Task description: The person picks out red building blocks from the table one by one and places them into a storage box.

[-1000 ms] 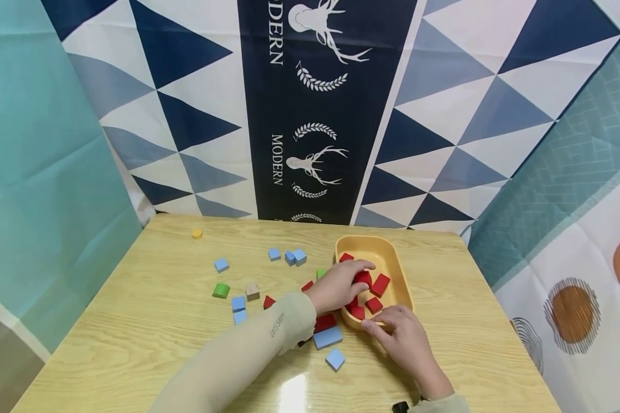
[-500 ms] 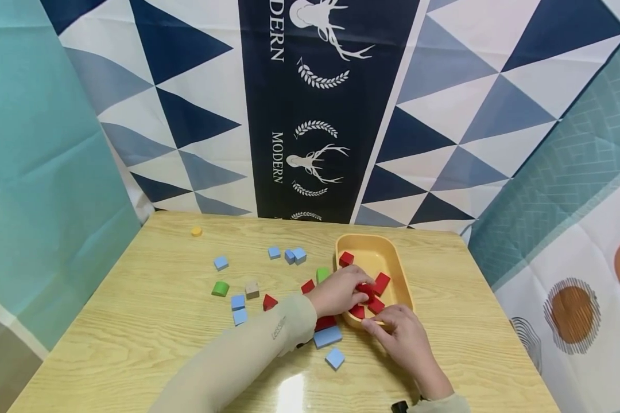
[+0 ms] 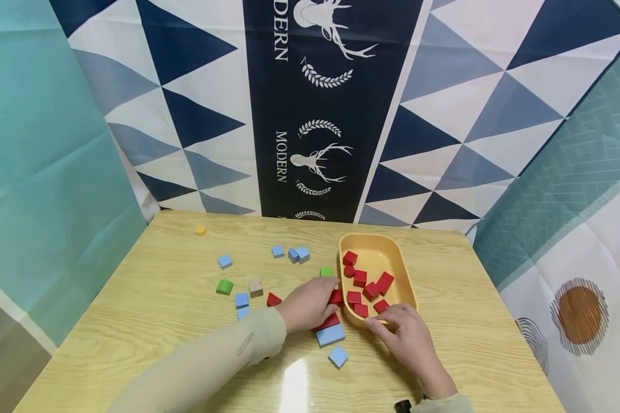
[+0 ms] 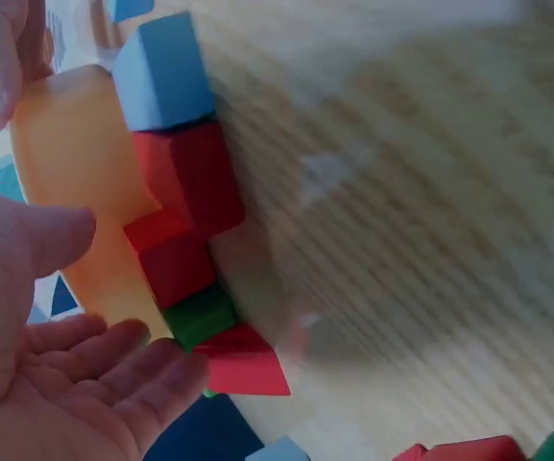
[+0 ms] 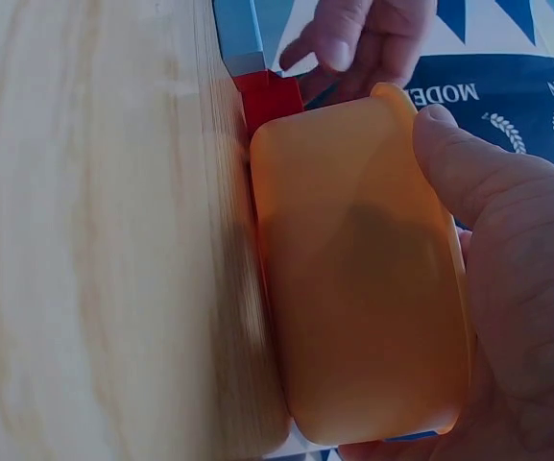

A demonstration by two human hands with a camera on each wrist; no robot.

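Red blocks (image 3: 360, 278), yellow-orange tray (image 3: 376, 255), light-blue blocks (image 3: 330, 335), wood-grained tabletop (image 3: 150, 310), blue-and-white triangle-patterned cloth (image 3: 196, 51)

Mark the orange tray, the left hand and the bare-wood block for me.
Orange tray (image 3: 379, 252): head view, bare floor near its far end.
Left hand (image 3: 310, 304): head view, middle of the back of the hand.
Bare-wood block (image 3: 255, 288): head view, middle of its visible surface.

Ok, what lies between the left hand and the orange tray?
A red block sits between the left hand and the orange tray, as the head view shows.
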